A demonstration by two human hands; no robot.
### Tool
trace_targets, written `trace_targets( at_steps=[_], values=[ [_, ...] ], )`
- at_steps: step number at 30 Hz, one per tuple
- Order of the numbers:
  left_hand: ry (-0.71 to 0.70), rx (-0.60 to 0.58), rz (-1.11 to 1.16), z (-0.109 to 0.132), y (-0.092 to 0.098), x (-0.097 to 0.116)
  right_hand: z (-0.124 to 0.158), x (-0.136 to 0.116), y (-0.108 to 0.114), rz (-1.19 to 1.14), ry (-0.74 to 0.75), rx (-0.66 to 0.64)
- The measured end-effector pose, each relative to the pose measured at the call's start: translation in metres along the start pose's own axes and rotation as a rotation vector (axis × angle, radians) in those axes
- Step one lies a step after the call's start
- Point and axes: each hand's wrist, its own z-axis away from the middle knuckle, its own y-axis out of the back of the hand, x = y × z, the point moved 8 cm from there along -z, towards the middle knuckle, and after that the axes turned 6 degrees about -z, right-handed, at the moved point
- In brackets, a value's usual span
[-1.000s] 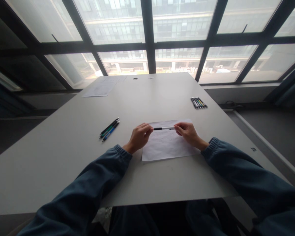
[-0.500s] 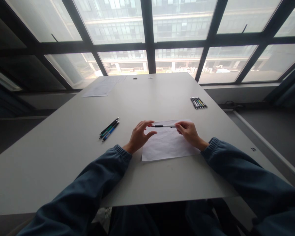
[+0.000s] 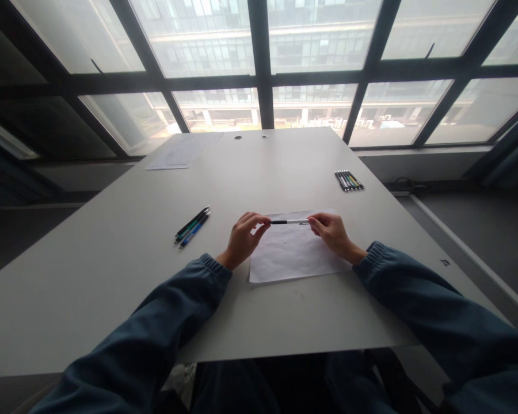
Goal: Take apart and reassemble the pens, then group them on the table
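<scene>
A pen [image 3: 289,222] with a black grip and a white barrel is held level between both hands, above a white sheet of paper [image 3: 297,253]. My left hand [image 3: 245,234] pinches its dark tip end between thumb and fingers. The clip end at the right is gripped by my right hand [image 3: 331,231], with the fingers curled round it. The paper lies on the white table, its upper right part partly covered by my right hand.
Several pens [image 3: 192,227] lie at the left of the paper on the white table [image 3: 112,276]. Another row of pens [image 3: 349,180] is at the right. Papers [image 3: 175,155] lie at the far left, before the windows. A small dark mark [image 3: 445,262] is near the right edge.
The thumb of my left hand has moved up and closed against the fingers at the pen's tip end. My right hand and the pen have hardly moved.
</scene>
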Motion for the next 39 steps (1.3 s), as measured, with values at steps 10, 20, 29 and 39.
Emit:
trace_targets(
  at_steps=[10, 20, 29, 39],
  values=[
    [0.023, -0.034, -0.016, 0.002, -0.003, -0.006, 0.000, -0.002, -0.002, -0.005, -0.011, -0.009],
    [0.069, -0.064, 0.033, 0.003, -0.007, -0.011, 0.000, 0.000, -0.001, 0.025, -0.002, -0.007],
    [-0.033, -0.016, -0.034, -0.001, 0.000, 0.003, 0.000, -0.001, -0.001, 0.017, -0.001, -0.008],
    [-0.021, -0.020, -0.010, -0.001, -0.001, 0.003, 0.001, 0.000, -0.001, 0.015, -0.004, -0.010]
  ],
)
